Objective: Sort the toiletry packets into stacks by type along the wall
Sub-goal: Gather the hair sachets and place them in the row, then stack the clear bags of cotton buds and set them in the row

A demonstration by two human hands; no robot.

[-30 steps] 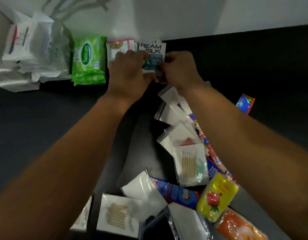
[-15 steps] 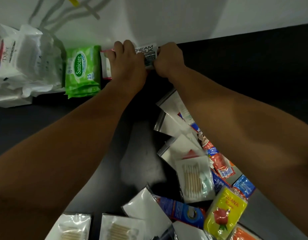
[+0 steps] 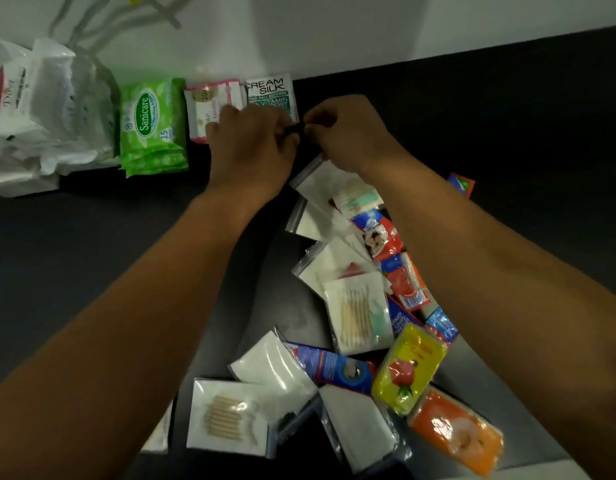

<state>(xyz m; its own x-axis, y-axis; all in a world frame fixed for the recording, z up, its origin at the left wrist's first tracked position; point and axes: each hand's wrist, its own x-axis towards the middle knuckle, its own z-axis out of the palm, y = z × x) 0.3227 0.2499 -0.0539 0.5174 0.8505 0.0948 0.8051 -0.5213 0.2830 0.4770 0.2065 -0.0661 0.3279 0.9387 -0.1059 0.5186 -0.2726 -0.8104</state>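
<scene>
both hands meet just in front of the row along the wall: the left hand [image 3: 251, 147] and right hand [image 3: 341, 133] have their fingers curled in and pinching a small dark thing between them, too small to name. behind them the cream silk sachets [image 3: 272, 95] lie against the wall, beside the pink-edged sachets [image 3: 213, 98] and the green sanicare wipes pack [image 3: 150, 126], with a white plastic bag [image 3: 40, 109] at the far left. the unsorted heap of cotton bud packets [image 3: 357, 315], toothpaste sachets [image 3: 386, 237] and a yellow soap [image 3: 408, 368] sits on the dark table [image 3: 74, 254] near the person. i'd square each stack's edges to the wall and leave a clear gap between types. the left hand covers part of the pink stack, so its height is unclear.
</scene>
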